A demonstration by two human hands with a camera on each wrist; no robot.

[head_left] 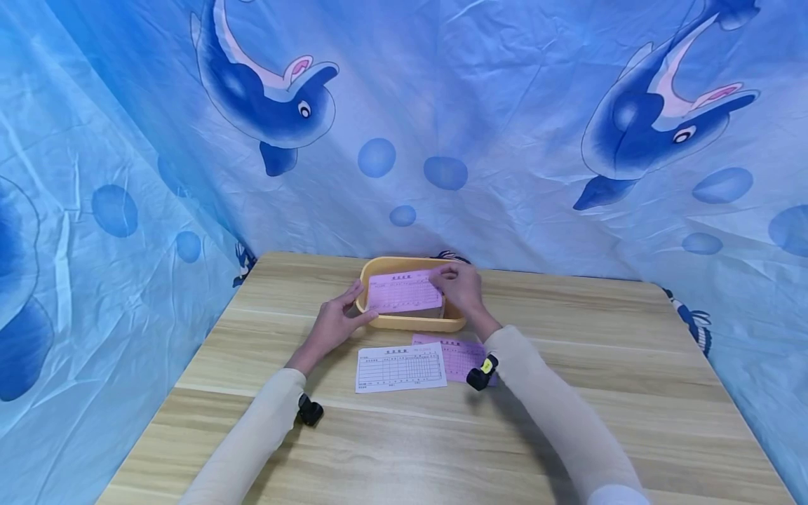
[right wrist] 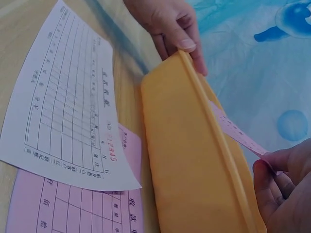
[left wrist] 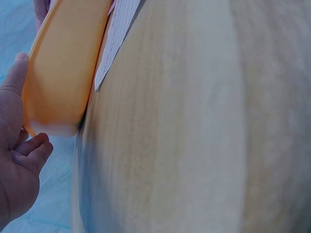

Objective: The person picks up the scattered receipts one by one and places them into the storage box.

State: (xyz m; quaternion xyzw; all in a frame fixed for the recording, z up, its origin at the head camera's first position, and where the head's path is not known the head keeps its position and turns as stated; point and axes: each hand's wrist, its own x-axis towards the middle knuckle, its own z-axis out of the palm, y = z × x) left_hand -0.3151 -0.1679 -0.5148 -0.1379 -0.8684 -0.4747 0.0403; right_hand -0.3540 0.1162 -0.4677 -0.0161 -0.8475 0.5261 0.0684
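Note:
A yellow plastic box [head_left: 413, 323] stands toward the far side of the table. My left hand [head_left: 333, 324] grips its left end; in the right wrist view the thumb lies on the rim. My right hand [head_left: 459, 284] pinches the right edge of a pink receipt slip [head_left: 404, 292], printed with a grid, between thumb and fingers. This slip lies tilted within the box opening and hides most of the inside. In front of the box a white receipt slip [head_left: 400, 367] partly covers a second pink slip [head_left: 459, 356], which my right sleeve also overlaps.
The wooden table [head_left: 391, 449] ends at a blue curtain [head_left: 492, 231] printed with dolphins, behind and at both sides. Dark cords [head_left: 694, 326] hang by the right table edge. A small black camera [head_left: 481, 373] sits on my right wrist, another [head_left: 310, 410] on my left.

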